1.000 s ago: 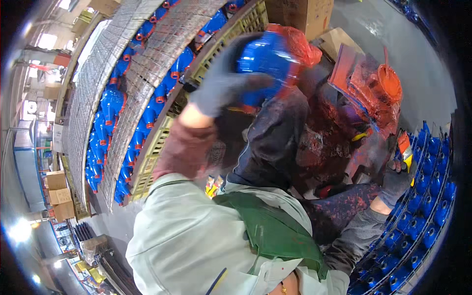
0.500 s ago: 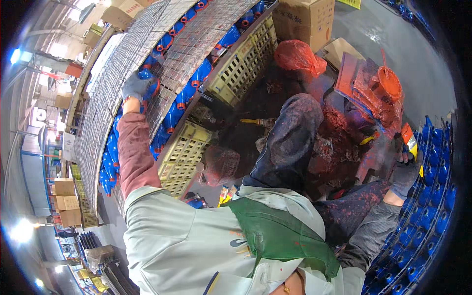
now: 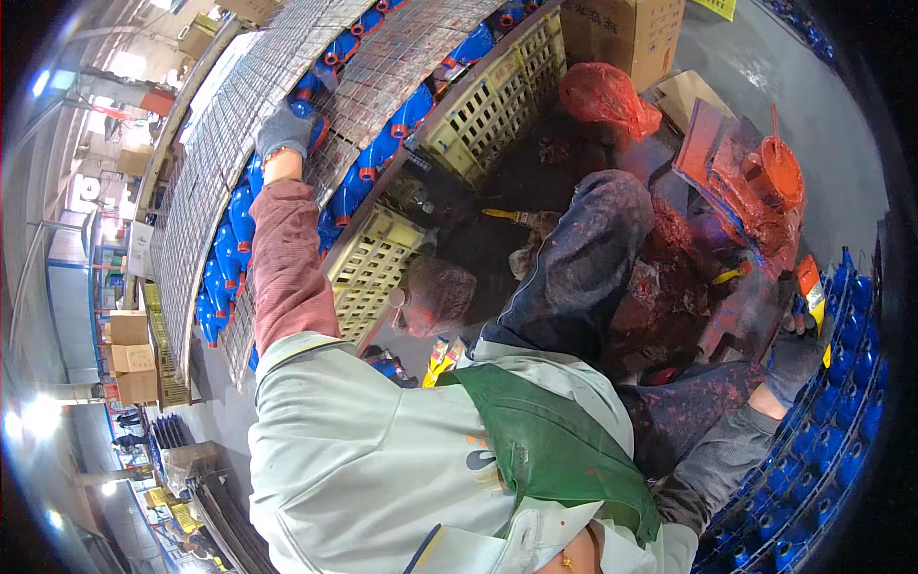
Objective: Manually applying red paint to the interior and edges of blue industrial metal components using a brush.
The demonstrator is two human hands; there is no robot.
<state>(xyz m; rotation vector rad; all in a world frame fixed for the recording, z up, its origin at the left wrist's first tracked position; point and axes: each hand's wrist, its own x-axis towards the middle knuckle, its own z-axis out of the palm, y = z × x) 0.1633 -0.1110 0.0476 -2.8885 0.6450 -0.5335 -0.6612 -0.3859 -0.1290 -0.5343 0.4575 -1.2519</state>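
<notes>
My left hand (image 3: 285,134), in a grey glove, reaches out to the far left between two mesh racks. Its fingers close over a blue part with a red-painted rim (image 3: 316,131). More blue parts (image 3: 232,247) of that kind lie in rows along the mesh rack (image 3: 206,177). At the right, my gloved right hand (image 3: 794,359) grips a paintbrush (image 3: 814,295) with a yellow band and a red-smeared tip, pointing up. Ahead of that hand, an open container of red paint (image 3: 782,172) sits on a red-smeared stand (image 3: 703,163).
Yellow plastic crates (image 3: 373,268) support the racks. Close on my right stands another rack of blue parts (image 3: 832,421). A red plastic bag (image 3: 612,100) lies before a cardboard box (image 3: 631,38). Another brush (image 3: 507,216) and yellow-and-red packets (image 3: 443,362) lie near my leg.
The view has shifted, so most things appear farther right. My left hand stays at the blue part in the rack, and my right hand still holds the paintbrush.
</notes>
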